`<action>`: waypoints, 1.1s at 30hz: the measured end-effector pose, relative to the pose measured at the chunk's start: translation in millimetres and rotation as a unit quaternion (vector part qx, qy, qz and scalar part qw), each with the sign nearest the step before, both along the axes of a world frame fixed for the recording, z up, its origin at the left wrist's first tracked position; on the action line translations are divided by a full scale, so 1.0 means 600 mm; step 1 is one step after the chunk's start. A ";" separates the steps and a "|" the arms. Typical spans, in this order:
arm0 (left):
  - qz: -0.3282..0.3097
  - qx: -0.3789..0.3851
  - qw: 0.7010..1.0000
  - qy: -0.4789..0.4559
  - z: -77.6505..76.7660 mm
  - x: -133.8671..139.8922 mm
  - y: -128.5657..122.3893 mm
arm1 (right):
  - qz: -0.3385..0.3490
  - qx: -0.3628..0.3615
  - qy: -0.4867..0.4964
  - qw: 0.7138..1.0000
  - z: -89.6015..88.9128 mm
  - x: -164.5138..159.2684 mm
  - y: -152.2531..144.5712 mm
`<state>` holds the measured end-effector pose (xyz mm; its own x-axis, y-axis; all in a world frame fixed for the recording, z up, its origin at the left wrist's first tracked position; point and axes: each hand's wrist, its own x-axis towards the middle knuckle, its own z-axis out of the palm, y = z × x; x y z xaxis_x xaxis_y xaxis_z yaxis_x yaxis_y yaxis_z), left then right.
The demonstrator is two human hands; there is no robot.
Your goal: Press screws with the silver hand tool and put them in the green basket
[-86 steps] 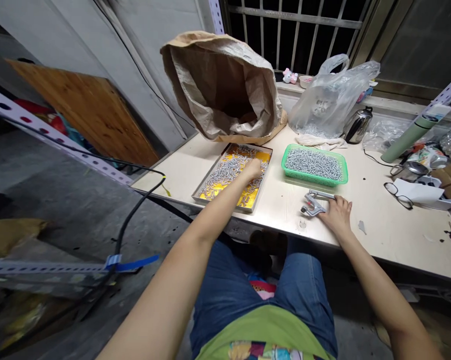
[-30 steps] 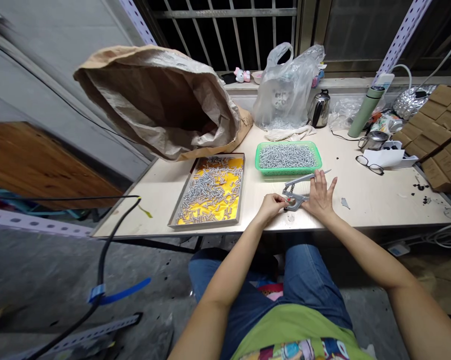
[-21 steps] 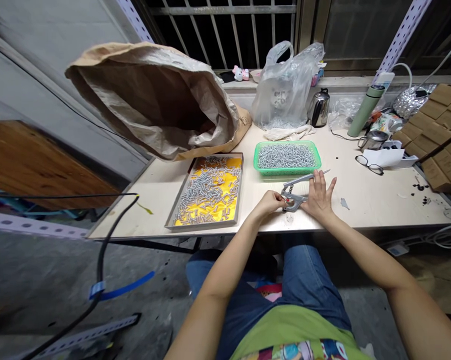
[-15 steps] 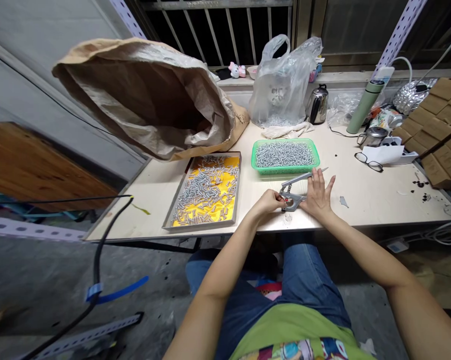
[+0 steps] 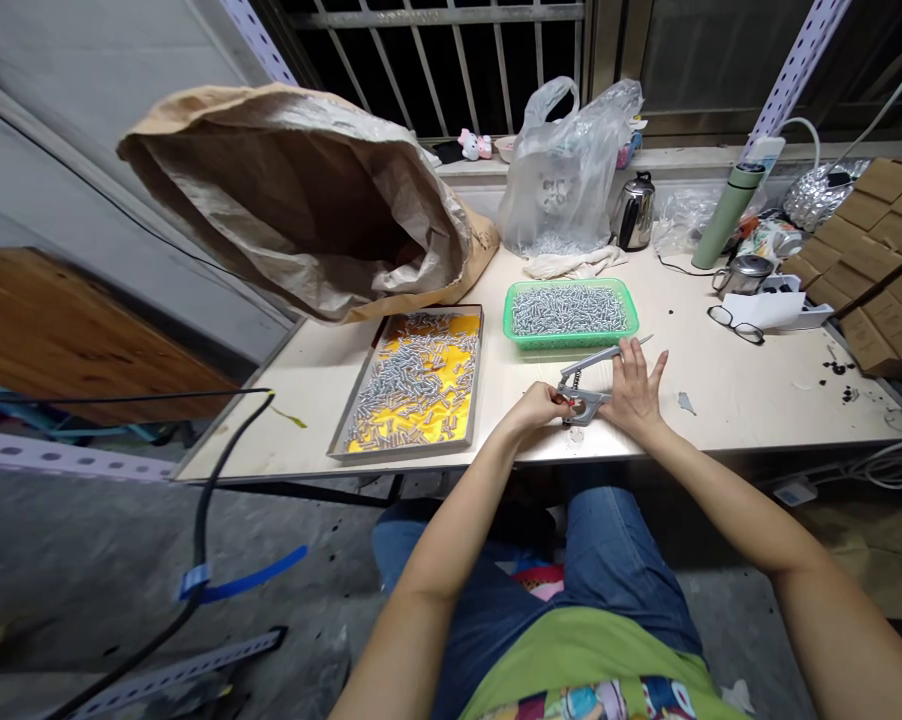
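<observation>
A grey metal spring-loaded hand tool (image 5: pixel 587 403) with two long handles lies low over the near table edge, its handles spread apart. My right hand (image 5: pixel 637 393) holds it from the right, fingers stretched across the upper handle and thumb by the lower one. At the tool's left end, my left hand (image 5: pixel 539 408) is closed in a pinch. A tiny red spot shows by its fingertips; what they hold is too small to name. Behind the tool stands a green plastic basket (image 5: pixel 571 341) full of small silvery screws or rivets (image 5: pixel 569 309).
To the left, a shallow metal tray (image 5: pixel 398 455) holds similar metal pieces (image 5: pixel 406 370) on yellow lining. A big open paper sack (image 5: pixel 308 210) leans behind it. Farther back are a plastic bag (image 5: pixel 556 180), a kettle (image 5: pixel 635 212), a green flask (image 5: pixel 728 215) and glasses (image 5: pixel 736 324).
The view has shifted very slightly. Both hands stay at the tool, with almost no visible movement.
</observation>
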<state>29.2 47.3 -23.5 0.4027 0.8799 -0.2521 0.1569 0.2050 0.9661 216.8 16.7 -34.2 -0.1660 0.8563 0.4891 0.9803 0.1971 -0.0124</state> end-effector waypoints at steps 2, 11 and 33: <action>-0.011 -0.003 1.000 0.003 -0.001 0.000 0.001 | 0.000 0.002 0.001 1.000 -0.001 0.000 0.001; -0.016 -0.011 1.000 -0.013 0.017 -0.011 -0.014 | -0.014 -0.022 -0.027 0.999 0.014 0.001 0.001; 0.193 -0.019 0.981 -0.026 0.021 0.032 -0.055 | -0.041 -0.055 -0.005 0.998 0.026 0.014 0.002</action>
<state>48.2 14.5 -11.1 0.0542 0.9595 -0.2763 0.0109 0.2761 0.9611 225.2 17.9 -18.8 -0.0983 0.9155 0.3901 0.9932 0.1146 -0.0187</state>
